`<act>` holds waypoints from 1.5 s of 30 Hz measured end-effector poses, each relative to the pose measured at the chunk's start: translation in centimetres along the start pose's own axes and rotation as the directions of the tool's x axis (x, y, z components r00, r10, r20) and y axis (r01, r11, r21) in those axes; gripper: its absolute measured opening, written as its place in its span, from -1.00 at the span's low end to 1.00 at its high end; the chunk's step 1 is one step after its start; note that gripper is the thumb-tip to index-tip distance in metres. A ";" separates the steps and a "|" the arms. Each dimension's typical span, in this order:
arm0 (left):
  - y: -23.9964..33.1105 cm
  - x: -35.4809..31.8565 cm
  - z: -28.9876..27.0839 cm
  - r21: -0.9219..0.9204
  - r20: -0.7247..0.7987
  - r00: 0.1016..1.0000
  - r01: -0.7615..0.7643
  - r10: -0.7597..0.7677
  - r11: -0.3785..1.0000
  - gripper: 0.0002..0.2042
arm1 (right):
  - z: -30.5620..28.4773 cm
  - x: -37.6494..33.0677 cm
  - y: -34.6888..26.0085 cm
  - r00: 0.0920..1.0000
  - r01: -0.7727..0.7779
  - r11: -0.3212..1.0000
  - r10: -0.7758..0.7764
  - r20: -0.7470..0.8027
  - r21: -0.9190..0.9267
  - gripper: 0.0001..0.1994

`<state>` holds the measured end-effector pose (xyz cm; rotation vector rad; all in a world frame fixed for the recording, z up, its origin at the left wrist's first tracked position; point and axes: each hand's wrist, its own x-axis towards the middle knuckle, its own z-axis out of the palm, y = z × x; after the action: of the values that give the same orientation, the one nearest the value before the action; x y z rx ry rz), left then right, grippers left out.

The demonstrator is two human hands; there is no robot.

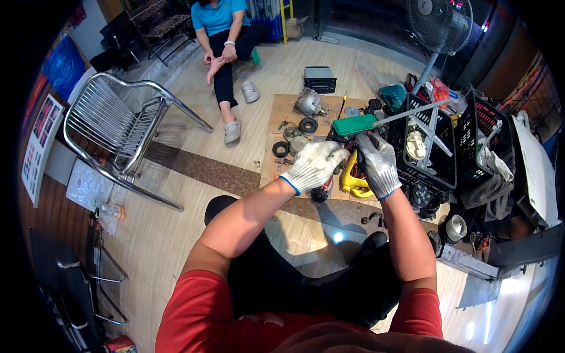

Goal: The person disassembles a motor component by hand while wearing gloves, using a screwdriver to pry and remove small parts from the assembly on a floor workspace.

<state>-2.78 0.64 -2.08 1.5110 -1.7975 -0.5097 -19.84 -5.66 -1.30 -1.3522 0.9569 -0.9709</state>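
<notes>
Both my hands wear white knit gloves with blue cuffs, held close together over a cardboard sheet (282, 115). My left hand (315, 165) is closed, fingers curled inward around something dark and small that I cannot make out. My right hand (378, 163), its glove dirtied grey, is also bent inward, and its fingertips are partly hidden at the dark parts between the hands. Below and between them lies a yellow curved piece (353, 179) like a tool housing. Just beyond the right fingers is a flat green piece (354, 125). A silver motor-like part (309, 102) and black rings (308, 125) lie farther off.
Black plastic crates (425, 147) full of parts stand at right, with a standing fan (440, 23) behind. A metal chair (126, 126) is at left. Another person (220, 26) sits at the far side, hands on one bare foot. A grey-black box (319, 79) rests on the floor.
</notes>
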 end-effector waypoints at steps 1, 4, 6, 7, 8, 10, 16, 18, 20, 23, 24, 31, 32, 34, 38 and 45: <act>0.1 -0.1 0.1 -0.021 -0.028 1.000 -0.002 0.001 1.000 -0.61 | 0.1 0.0 0.0 1.000 -0.006 1.000 0.006 -0.006 0.006 -0.77; -0.1 0.0 0.3 0.015 -0.061 0.998 -0.011 0.011 1.000 -0.65 | 0.3 -0.1 -0.4 0.999 -0.031 0.999 0.032 -0.027 0.031 -0.79; 0.1 0.2 0.3 0.094 -0.047 0.999 -0.009 0.013 0.996 -0.67 | 0.5 -0.1 -0.6 0.997 -0.064 0.996 0.067 -0.043 0.063 -0.80; 0.1 0.3 0.3 0.133 -0.039 0.999 -0.008 0.013 0.991 -0.68 | 0.4 -0.1 -0.5 0.998 -0.053 0.997 0.056 -0.039 0.061 -0.80; 0.1 0.3 0.5 0.144 -0.047 0.998 -0.034 0.041 0.989 -0.68 | 0.3 0.0 -0.3 0.998 -0.043 0.997 0.045 -0.035 0.058 -0.80; -0.1 0.1 0.6 0.172 -0.071 0.993 -0.079 0.093 0.982 -0.67 | 0.1 0.3 0.2 1.000 -0.008 0.999 0.008 -0.015 0.050 -0.77; -0.5 -0.1 -0.7 -0.691 0.356 0.931 0.324 -0.086 0.647 -0.61 | -0.7 0.4 0.3 0.997 0.001 1.000 0.000 0.071 -0.025 -0.70; -0.4 -0.1 -0.8 -0.735 0.415 0.905 0.394 -0.093 0.551 -0.60 | -0.9 0.3 0.4 0.994 -0.030 0.996 0.039 0.102 -0.080 -0.70; -0.1 0.2 -1.2 -0.534 0.287 0.957 0.200 -0.047 0.821 -0.61 | -0.6 0.3 0.4 0.995 -0.029 0.998 0.033 0.090 -0.047 -0.70; -0.4 0.0 -0.4 -0.108 0.054 0.994 -0.084 0.090 0.991 -0.74 | 0.1 0.3 0.8 1.000 -0.010 0.999 0.011 0.029 -0.035 -0.74; -0.3 0.0 0.0 -0.068 0.004 0.999 -0.050 0.051 0.996 -0.74 | 0.3 0.4 0.9 1.000 0.000 0.999 0.000 0.005 -0.036 -0.77; -0.5 0.0 1.3 0.147 -0.084 0.996 -0.008 0.021 0.989 -0.74 | 0.5 0.1 1.1 0.998 -0.055 0.998 0.055 0.000 -0.018 -0.79; -0.7 -0.1 1.4 0.168 -0.079 0.996 -0.024 0.037 0.985 -0.74 | 0.5 0.1 1.1 0.997 -0.077 0.997 0.077 0.001 -0.003 -0.79; -0.9 -0.1 1.7 0.176 -0.090 0.994 -0.049 0.066 0.983 -0.74 | 0.4 0.2 1.1 0.996 -0.087 0.996 0.087 0.006 0.027 -0.80; -0.2 -0.3 1.1 0.032 -0.055 0.998 -0.028 0.030 0.999 -0.73 | 0.3 0.0 0.7 0.997 -0.072 0.994 0.069 0.035 0.077 -0.79; -1.1 -0.2 -0.7 -0.739 0.455 0.881 0.456 -0.131 0.496 -0.68 | -0.5 0.0 0.4 0.994 -0.015 1.000 0.012 0.108 0.028 -0.79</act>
<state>-1.57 0.72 -2.45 1.0332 -1.1452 -1.6483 -20.31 -5.82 -1.72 -1.3590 0.8664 -0.8889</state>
